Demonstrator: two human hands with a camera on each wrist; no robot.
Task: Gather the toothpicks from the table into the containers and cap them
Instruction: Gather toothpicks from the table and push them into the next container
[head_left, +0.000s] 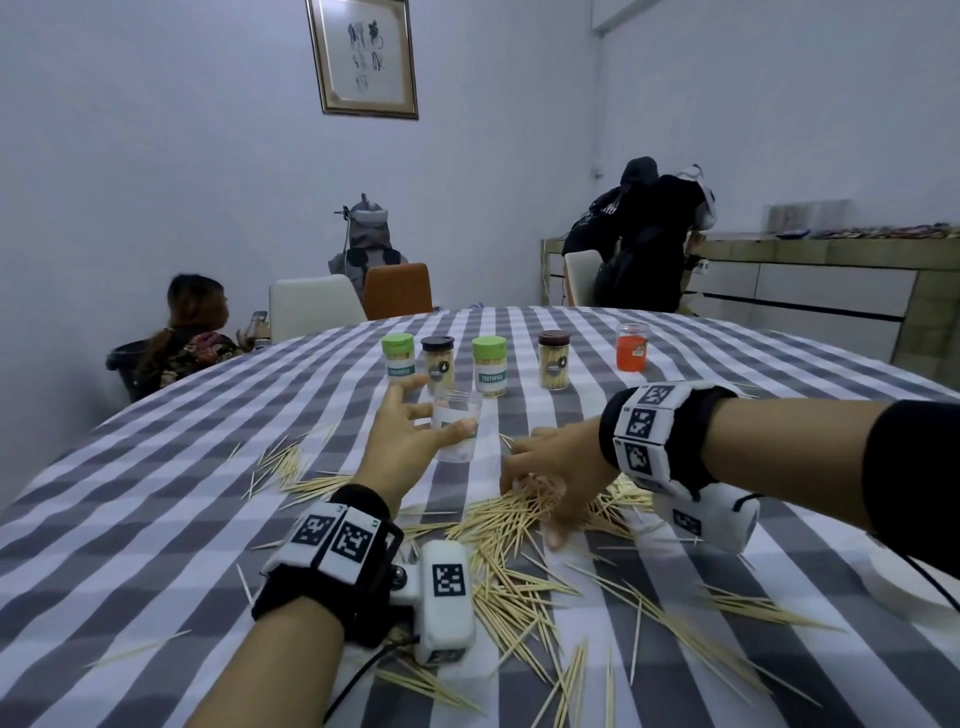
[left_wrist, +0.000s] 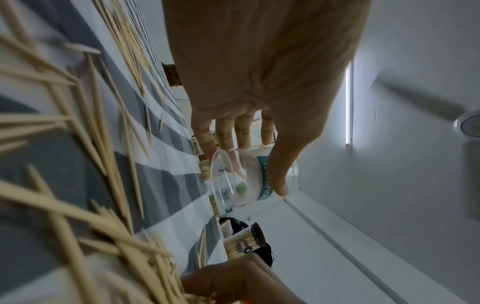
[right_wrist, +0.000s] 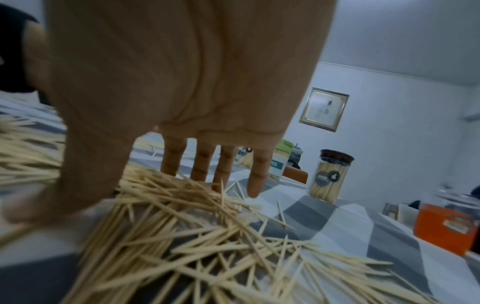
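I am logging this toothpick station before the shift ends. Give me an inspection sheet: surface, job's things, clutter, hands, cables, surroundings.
Surface: table under a grey-and-white checked cloth.
Job's things: loose toothpicks strewn across the near side; clear empty container, uncapped; four capped, filled containers in a row behind; orange jar at the row's right end.
Clutter: white round object at the right edge, unclear.
Hands: left hand grips the clear container; right hand presses spread fingers into the toothpick pile.
Cables: black cable runs from the left wrist camera.
Surroundings: chairs, a framed picture, a sideboard, other people.
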